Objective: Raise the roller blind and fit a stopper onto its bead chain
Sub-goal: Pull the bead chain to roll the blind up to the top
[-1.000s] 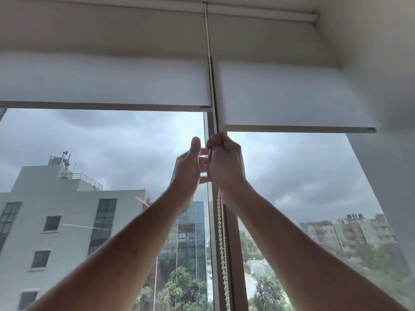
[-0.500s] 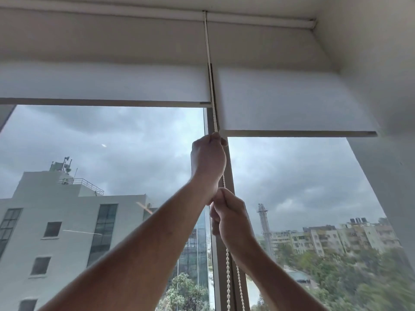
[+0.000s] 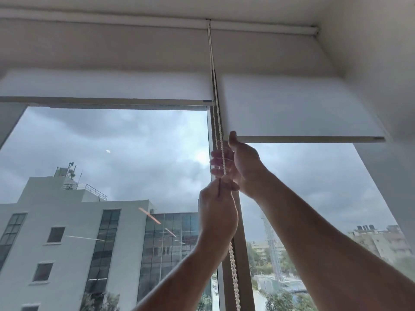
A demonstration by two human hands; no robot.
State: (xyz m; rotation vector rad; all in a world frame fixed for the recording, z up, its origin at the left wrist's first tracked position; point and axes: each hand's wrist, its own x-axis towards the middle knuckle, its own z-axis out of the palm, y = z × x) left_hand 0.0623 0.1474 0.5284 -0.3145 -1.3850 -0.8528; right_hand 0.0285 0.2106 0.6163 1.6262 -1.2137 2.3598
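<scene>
A white bead chain point(image 3: 233, 274) hangs from the roller top point(image 3: 209, 22) down along the window mullion between two white roller blinds. The left blind point(image 3: 107, 86) ends higher than the right blind point(image 3: 292, 108). My left hand point(image 3: 216, 212) grips the chain in a fist. Just above it, my right hand point(image 3: 240, 167) has its blurred fingers curled round the chain, thumb up, close under the right blind's bottom bar point(image 3: 314, 139). No stopper is in view.
The grey mullion point(image 3: 243, 254) runs behind the chain. A white wall point(image 3: 381, 63) closes in the window on the right. Beyond the glass are a white building point(image 3: 67, 232) and a cloudy sky.
The hands swapped places on the chain: my left hand came down from the top grip, and my right hand rose from below to take hold above it.
</scene>
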